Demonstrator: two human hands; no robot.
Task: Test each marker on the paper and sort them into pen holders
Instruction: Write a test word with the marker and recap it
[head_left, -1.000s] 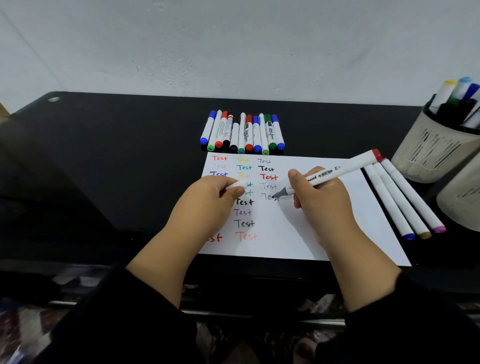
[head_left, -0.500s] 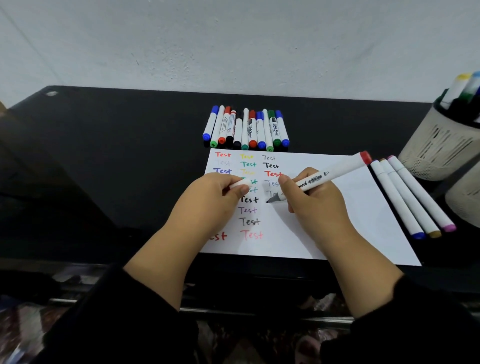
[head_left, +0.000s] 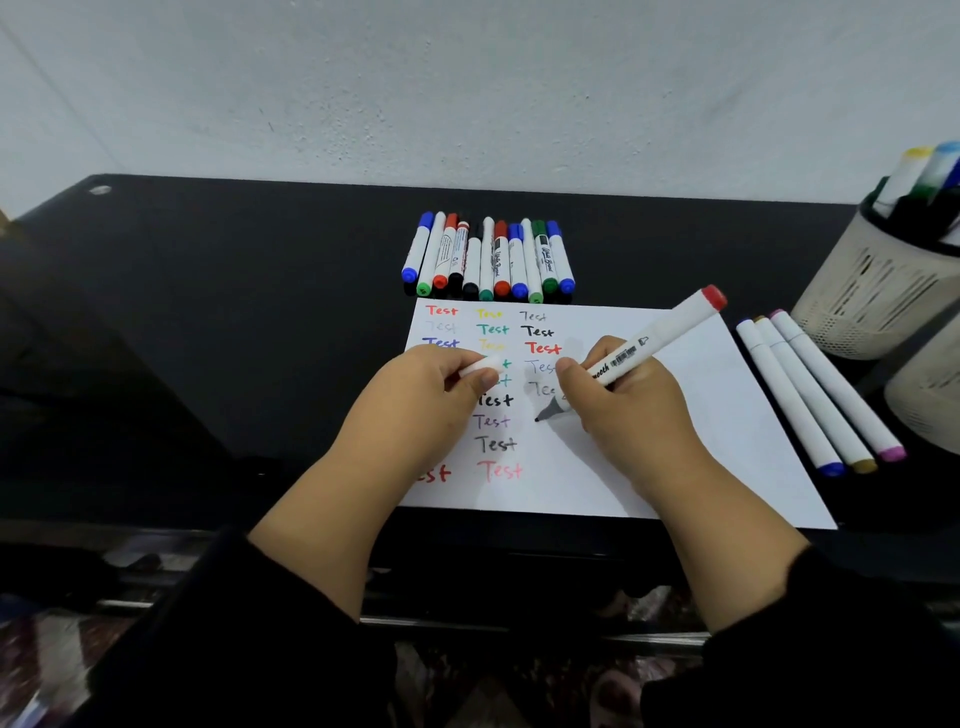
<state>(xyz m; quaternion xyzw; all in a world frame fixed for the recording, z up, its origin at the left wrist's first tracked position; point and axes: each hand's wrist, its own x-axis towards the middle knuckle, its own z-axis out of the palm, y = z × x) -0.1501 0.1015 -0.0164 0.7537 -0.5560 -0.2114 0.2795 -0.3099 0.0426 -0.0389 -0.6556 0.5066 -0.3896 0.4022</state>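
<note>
White paper (head_left: 675, 415) lies flat on the glossy black worktop (head_left: 208, 338), and it is the landmark for everything else. Above its middle the right hand (head_left: 623, 410) has its grip clamped on a white marker with a red end (head_left: 649, 348); the dark chisel tip touches the sheet just below the last, unfinished grey "Test". The left hand (head_left: 421, 395) rests over the left part of the paper and its grip pinches a small white cap (head_left: 480, 366).

I judge some risks here. The sheet is thin and smooth on a slippery surface, so a hard stroke could push it if the left hand lifts. The wet tip is near the right hand's own fingers and could smear the fresh ink. The cap is small and round; if dropped, it may roll away.

Beyond the far edge of the paper a tight row of whiteboard markers (head_left: 488, 260) waits, with plastic barrels and coloured caps. Just beside the right edge lie three long white markers (head_left: 810, 395), with blue, ochre and pink ends. Further right stands a pale perforated pen holder (head_left: 872, 301) with markers inside, and a second holder (head_left: 930, 395) is partly out of view.
</note>
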